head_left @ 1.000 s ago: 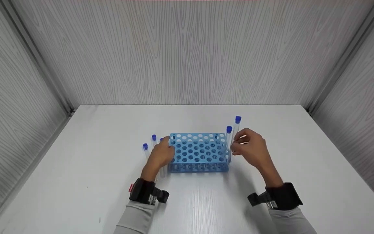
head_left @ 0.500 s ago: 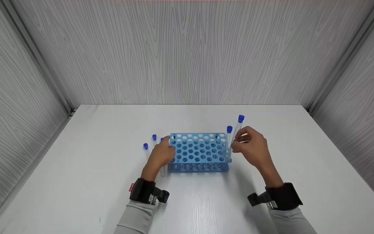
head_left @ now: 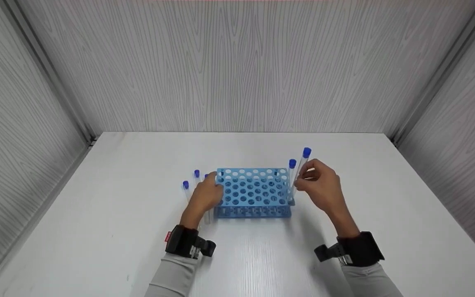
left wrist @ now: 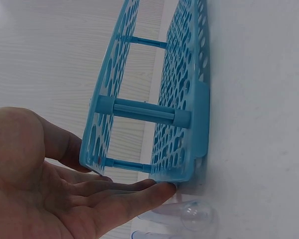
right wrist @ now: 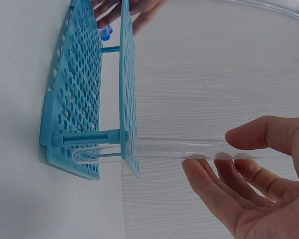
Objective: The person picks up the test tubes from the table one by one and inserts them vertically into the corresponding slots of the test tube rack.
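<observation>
A light-blue test tube rack (head_left: 246,206) with rows of round holes stands on the white table. My left hand (head_left: 205,196) grips its left end, thumb at the top plate's edge and fingers along the end, as the left wrist view shows. Between thumb and fingers my right hand (head_left: 320,181) pinches a clear test tube (right wrist: 177,148) with a blue cap (head_left: 306,152), tilted right. The tube's rounded bottom overlaps the rack's top plate in the right wrist view. Just left of it, another blue-capped tube (head_left: 292,164) stands in the rack's right end.
Several blue-capped tubes (head_left: 185,184) are beside the left hand, partly hidden by it; their rounded ends (left wrist: 197,215) show near the rack in the left wrist view. Pale wood-grain panels (head_left: 237,66) enclose the white table (head_left: 97,231) at the back and sides.
The held tube's cap has shifted a little right, so the tube leans more than a second ago. My left hand stays on the rack.
</observation>
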Demonstrator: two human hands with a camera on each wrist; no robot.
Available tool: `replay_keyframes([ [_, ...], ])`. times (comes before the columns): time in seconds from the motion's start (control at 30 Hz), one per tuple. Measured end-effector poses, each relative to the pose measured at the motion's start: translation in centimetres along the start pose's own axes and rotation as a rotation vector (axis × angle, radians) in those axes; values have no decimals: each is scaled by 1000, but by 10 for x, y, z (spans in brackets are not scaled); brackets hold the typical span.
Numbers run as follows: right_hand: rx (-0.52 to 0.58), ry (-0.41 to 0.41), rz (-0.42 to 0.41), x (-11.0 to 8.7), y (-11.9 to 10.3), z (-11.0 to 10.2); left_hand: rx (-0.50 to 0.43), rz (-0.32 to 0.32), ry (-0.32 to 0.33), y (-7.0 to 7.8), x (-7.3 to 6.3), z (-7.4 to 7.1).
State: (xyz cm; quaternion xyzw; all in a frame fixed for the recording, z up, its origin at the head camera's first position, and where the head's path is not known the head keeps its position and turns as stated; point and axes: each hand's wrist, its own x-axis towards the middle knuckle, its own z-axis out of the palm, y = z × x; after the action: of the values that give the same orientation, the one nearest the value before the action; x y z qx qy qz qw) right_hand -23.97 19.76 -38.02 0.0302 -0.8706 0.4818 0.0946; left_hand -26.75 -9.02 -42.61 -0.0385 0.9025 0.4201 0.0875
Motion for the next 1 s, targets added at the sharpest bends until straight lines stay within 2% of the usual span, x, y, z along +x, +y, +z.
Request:
replay_keyframes([
  [0.2,-33,-28,20,0,3,3,10,-11,-2,-1,1,1],
  [0.43,-63,-42,20,1,6,6,4,23,3,0,1,1],
  [1.0,-97,-95,31,4,16,12,-5,7,-1,1,0,0],
])
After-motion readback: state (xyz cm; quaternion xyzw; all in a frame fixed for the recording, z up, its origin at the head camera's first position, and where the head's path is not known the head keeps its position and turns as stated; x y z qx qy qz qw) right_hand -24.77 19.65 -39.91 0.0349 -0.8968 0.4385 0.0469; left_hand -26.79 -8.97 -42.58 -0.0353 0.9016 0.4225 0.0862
